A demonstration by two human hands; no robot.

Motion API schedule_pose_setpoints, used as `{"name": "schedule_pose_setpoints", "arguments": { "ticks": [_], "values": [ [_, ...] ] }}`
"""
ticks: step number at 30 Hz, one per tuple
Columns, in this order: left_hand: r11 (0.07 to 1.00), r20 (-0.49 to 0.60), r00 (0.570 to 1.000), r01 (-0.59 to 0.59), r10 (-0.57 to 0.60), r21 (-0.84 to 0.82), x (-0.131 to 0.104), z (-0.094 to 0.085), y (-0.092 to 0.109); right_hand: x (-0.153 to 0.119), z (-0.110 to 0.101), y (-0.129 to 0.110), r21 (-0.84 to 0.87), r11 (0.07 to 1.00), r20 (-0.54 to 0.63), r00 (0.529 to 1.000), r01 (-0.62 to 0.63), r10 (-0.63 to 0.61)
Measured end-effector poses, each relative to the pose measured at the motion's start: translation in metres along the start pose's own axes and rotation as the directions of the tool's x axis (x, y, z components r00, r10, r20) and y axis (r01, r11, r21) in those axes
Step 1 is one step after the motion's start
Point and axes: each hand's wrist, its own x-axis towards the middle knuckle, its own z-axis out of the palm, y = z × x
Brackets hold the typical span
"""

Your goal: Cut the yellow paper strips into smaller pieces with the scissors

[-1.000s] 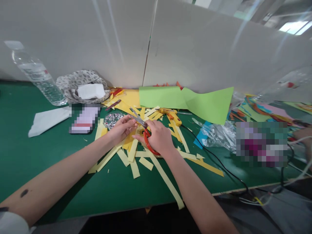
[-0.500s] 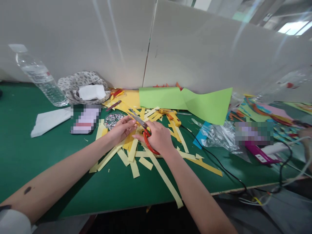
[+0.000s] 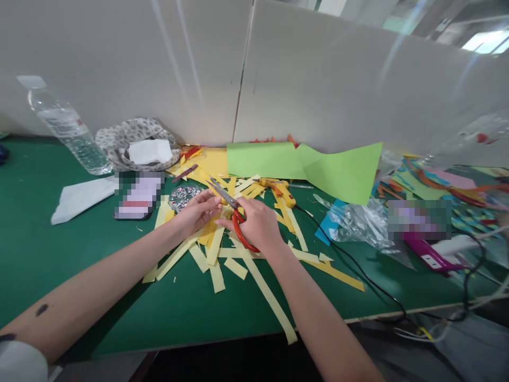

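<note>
My right hand is closed round the red handles of a pair of scissors, whose blades point up and left with their tips slightly apart. Just left of the blades, my left hand pinches a small yellow piece, partly hidden by the fingers. Beneath both hands lies a loose pile of yellow paper strips. A round clear dish of small colored bits sits beside my left hand. Beyond my right hand rests a yellow glue gun with a black cord.
Green paper leans along the wall. A leaning water bottle, a patterned cloth bag, a white tissue and a phone are at left. Right are plastic wrap, a purple power strip and cords.
The view has shifted slightly. My hands keep nearly the same pose around the scissors and the small piece. The person's hand at the right edge has gone out of view.
</note>
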Motion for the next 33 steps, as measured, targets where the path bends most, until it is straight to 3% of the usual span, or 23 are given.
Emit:
{"name": "schedule_pose_setpoints", "arguments": {
  "ticks": [8,17,21,27,33],
  "values": [
    [0.999,-0.011,1.000,-0.012,0.012,0.034,0.0006,0.0014,-0.0026,0.0004,-0.0021,0.0013,0.057,0.992,-0.157,0.980,-0.116,0.124],
    [0.996,0.017,0.999,0.027,-0.028,0.088,-0.0011,0.0023,-0.0020,0.0012,0.0034,0.0004,0.071,0.997,-0.103,0.993,-0.043,0.050],
    [0.996,0.006,1.000,0.007,-0.008,0.089,-0.0007,0.0029,-0.0034,0.0011,0.0013,-0.0030,0.134,0.989,-0.132,0.987,-0.069,0.086],
    [0.991,0.022,1.000,0.005,-0.008,0.131,-0.0017,0.0051,-0.0036,0.0001,-0.0006,-0.0060,0.225,0.974,-0.072,0.997,-0.003,0.020],
    [0.995,0.008,1.000,-0.004,0.003,0.105,-0.0016,0.0035,-0.0054,-0.0009,0.0006,-0.0006,0.287,0.958,-0.150,0.988,-0.001,0.046]
  ]
}}
